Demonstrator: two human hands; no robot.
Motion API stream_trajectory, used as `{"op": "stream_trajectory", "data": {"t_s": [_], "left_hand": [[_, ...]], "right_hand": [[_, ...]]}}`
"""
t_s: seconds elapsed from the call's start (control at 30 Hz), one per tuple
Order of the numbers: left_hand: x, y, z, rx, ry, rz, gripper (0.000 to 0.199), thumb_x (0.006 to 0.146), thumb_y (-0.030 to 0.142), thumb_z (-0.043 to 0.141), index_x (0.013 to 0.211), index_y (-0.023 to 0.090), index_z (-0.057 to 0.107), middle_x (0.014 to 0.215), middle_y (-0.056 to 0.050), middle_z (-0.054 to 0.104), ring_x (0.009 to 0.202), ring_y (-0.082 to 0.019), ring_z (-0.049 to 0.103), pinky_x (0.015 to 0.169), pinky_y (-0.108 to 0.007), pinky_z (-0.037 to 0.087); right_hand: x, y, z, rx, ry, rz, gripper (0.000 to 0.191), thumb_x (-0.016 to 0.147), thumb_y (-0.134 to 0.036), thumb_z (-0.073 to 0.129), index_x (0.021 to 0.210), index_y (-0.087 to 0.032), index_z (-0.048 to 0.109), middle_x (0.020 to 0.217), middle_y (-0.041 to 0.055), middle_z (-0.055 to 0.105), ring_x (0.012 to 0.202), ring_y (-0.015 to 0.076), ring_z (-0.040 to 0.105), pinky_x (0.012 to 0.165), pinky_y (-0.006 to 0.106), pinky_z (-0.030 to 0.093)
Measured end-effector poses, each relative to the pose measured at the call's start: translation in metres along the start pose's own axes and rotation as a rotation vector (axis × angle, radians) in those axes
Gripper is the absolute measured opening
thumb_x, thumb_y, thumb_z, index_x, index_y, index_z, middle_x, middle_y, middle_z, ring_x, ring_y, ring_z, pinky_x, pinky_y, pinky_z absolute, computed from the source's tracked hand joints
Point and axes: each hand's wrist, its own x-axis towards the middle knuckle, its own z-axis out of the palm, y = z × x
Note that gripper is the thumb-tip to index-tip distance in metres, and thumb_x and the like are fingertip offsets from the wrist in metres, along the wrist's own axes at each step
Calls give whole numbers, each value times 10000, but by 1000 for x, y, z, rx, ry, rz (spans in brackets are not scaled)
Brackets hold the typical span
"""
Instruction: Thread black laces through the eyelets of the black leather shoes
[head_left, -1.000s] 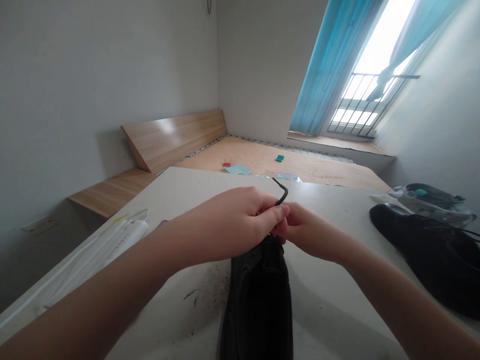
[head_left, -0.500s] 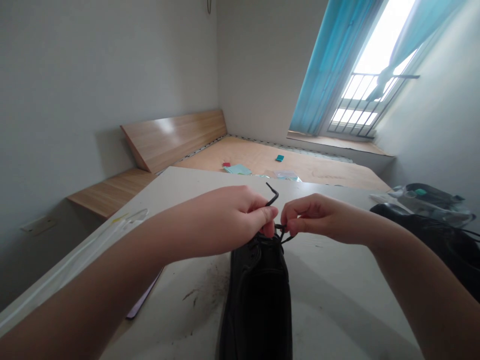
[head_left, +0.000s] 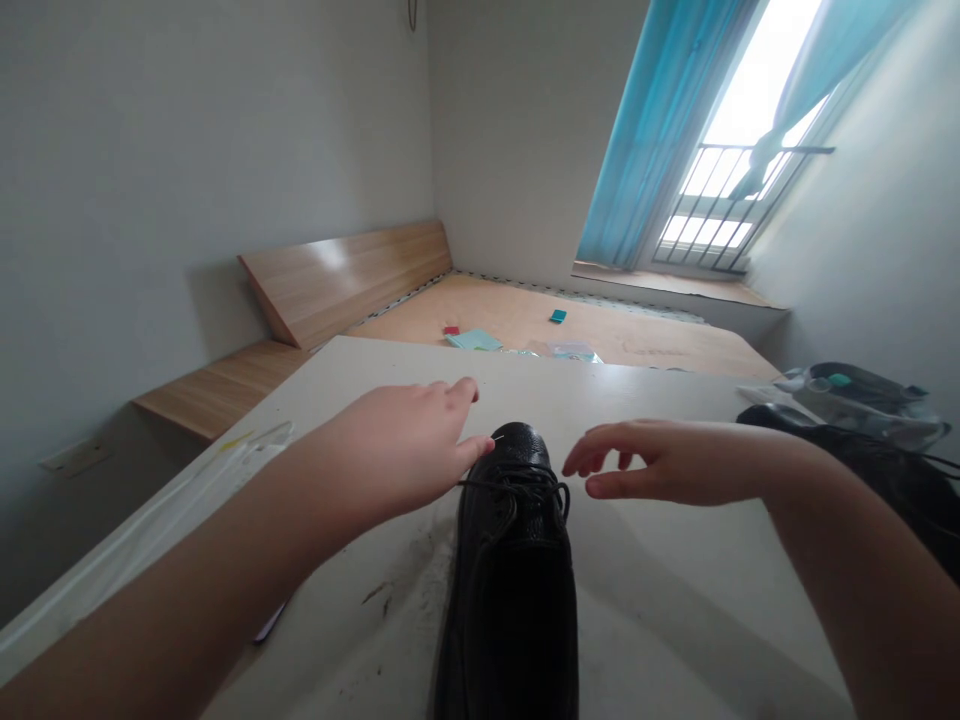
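A black leather shoe (head_left: 489,548) rests on the white table, its toe pointing away from me and its dark opening towards me. Its black laces (head_left: 529,484) lie loosely over the front, one end sticking out to the left. My left hand (head_left: 409,440) hovers at the shoe's left, thumb and fingers apart, the thumb tip close to the toe. On the other side, my right hand (head_left: 651,462) is held in the air with loosely bent, parted fingers. Neither hand holds anything.
Another black shoe (head_left: 885,480) lies at the right, beside a clear plastic bag (head_left: 862,395). A clear plastic sheet (head_left: 172,500) covers part of the left side of the white table (head_left: 660,590). Beyond is a wooden platform (head_left: 637,335) with small packets on it.
Both hands have let go of the laces and moved apart, the left one leftward, the right one slightly rightward. The laces have dropped onto the shoe, and its toe now shows.
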Motion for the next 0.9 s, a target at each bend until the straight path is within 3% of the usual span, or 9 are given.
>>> {"op": "stream_trajectory", "data": {"t_s": [0.07, 0.17, 0.23, 0.43, 0.57, 0.67, 0.8, 0.9], "left_hand": [[-2, 4, 1, -1, -9, 155, 332, 909, 473, 473, 1125, 254, 599, 1139, -65, 651, 1002, -280, 592, 783, -350, 394], [-3, 9, 4, 12, -134, 313, 183, 895, 387, 537, 882, 255, 663, 921, -12, 688, 861, -227, 609, 695, -305, 382], [-2, 12, 5, 41, -144, 355, 182, 894, 300, 529, 783, 223, 651, 801, -8, 688, 749, -198, 605, 634, -294, 357], [-2, 16, 1, -22, -128, 349, 224, 847, 239, 469, 661, 206, 590, 699, 2, 678, 620, -169, 566, 574, -285, 344], [-7, 9, 1, -64, -178, 274, 190, 820, 207, 468, 744, 242, 638, 786, 9, 708, 685, -185, 604, 591, -280, 358], [-10, 1, 5, -138, -220, 288, 187, 847, 229, 473, 808, 256, 653, 819, 4, 705, 709, -188, 608, 603, -276, 367], [-9, -6, 17, -385, -255, 275, 193, 896, 299, 468, 833, 239, 640, 833, 2, 681, 766, -188, 602, 661, -271, 399], [-4, -9, 33, -856, -293, 208, 257, 919, 379, 437, 790, 200, 567, 772, 2, 640, 749, -174, 600, 706, -275, 435]], "right_hand": [[6, -13, 6, 11, 10, -102, 400, 878, -569, 536, 1049, -229, 659, 1056, 63, 665, 924, 235, 587, 768, 343, 438], [11, -23, 12, -2, -8, -188, 304, 916, -467, 511, 854, -190, 620, 867, 31, 640, 791, 183, 549, 704, 310, 417], [12, -24, 12, 13, -18, -219, 308, 938, -421, 476, 812, -178, 619, 812, 24, 629, 752, 167, 542, 694, 302, 411], [10, -23, 2, 112, 15, -240, 321, 922, -406, 505, 752, -163, 629, 760, 22, 634, 726, 159, 556, 689, 293, 417], [8, -17, 4, 200, -61, -206, 362, 927, -414, 508, 717, -149, 636, 745, 42, 673, 692, 151, 589, 659, 279, 436], [8, -4, 19, 407, -143, -166, 416, 929, -474, 511, 669, -153, 557, 634, 32, 651, 595, 130, 605, 581, 247, 429], [10, 9, 46, 704, -107, -118, 476, 875, -608, 533, 694, -169, 502, 458, -36, 530, 434, 102, 548, 472, 207, 389], [8, 8, 55, 796, -33, -95, 478, 875, -641, 500, 880, -166, 553, 495, -54, 520, 407, 88, 486, 431, 202, 366]]}}
